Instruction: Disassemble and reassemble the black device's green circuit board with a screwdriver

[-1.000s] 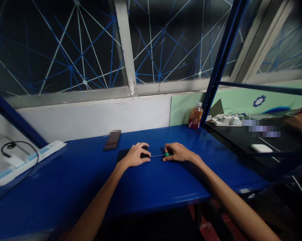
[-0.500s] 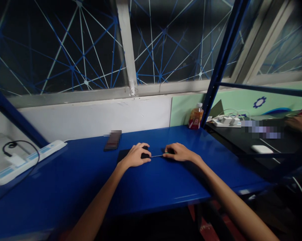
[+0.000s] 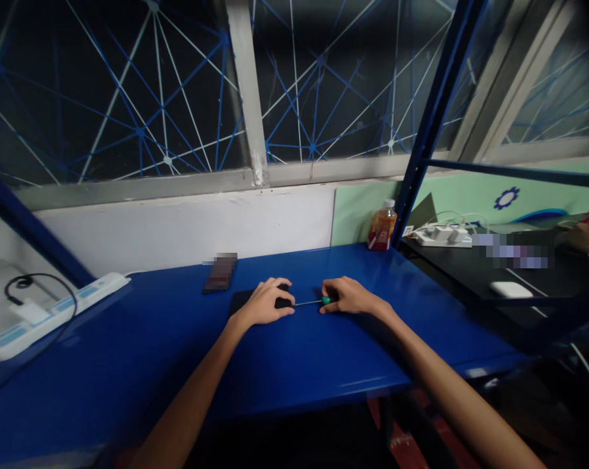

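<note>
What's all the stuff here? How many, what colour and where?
Table: one, blue, middle
Screwdriver-like tool: one, green and grey, table's centre
Flat thing, partly covered: one, black, table's centre
Phone-like slab, partly blurred: one, dark, table's back
Bottle: one, orange-red, white cap, table's back right
Desk: one, black, right
Power strips: two, white, one far left, one on the desk
Case: one, white, on the desk
Frame posts: two, blue, either side
Window panes: three, dark with blue and white lines, top
Wall: one, white and green, behind the table
Other person's hand: one, blurred, right edge
Left hand: one, bare, over the flat thing
Right hand: one, bare, holding the tool
</note>
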`<state>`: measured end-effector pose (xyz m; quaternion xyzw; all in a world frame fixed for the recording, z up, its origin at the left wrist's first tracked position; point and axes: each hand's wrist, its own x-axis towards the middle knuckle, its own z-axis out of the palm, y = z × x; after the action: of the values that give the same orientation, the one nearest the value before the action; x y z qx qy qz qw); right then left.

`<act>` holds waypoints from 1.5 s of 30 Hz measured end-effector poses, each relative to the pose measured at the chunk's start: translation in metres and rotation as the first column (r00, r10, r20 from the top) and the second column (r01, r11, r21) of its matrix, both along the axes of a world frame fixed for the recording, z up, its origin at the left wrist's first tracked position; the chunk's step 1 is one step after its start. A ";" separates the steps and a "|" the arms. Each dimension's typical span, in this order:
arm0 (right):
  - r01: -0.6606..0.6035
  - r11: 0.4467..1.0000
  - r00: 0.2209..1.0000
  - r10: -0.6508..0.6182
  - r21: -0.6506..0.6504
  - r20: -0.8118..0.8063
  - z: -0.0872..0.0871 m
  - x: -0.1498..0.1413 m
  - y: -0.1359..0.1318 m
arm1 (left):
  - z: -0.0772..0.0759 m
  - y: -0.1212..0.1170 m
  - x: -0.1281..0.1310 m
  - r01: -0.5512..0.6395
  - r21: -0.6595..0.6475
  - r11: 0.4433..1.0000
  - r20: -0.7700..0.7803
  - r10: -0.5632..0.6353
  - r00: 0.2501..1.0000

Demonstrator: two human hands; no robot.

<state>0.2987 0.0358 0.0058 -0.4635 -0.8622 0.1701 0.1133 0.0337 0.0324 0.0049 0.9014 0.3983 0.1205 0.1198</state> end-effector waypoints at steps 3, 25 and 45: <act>0.004 1.000 1.000 -0.004 0.007 -0.001 0.001 0.000 0.000 | 0.001 0.000 0.000 0.006 0.008 1.000 -0.009 -0.006 1.000; 0.103 0.994 0.987 -0.096 0.047 -0.131 0.006 0.013 0.004 | -0.011 0.004 0.013 -0.172 0.087 0.981 0.293 0.140 0.946; 0.187 0.977 0.976 -0.173 0.105 -0.133 0.006 0.018 0.007 | 0.016 0.010 -0.036 -0.115 -0.155 0.981 -0.041 0.110 0.993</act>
<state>0.3171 0.0428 0.0115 -0.5210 -0.8164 0.1367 0.2081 -0.0019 0.0422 0.0204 0.8670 0.4587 0.0809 0.1772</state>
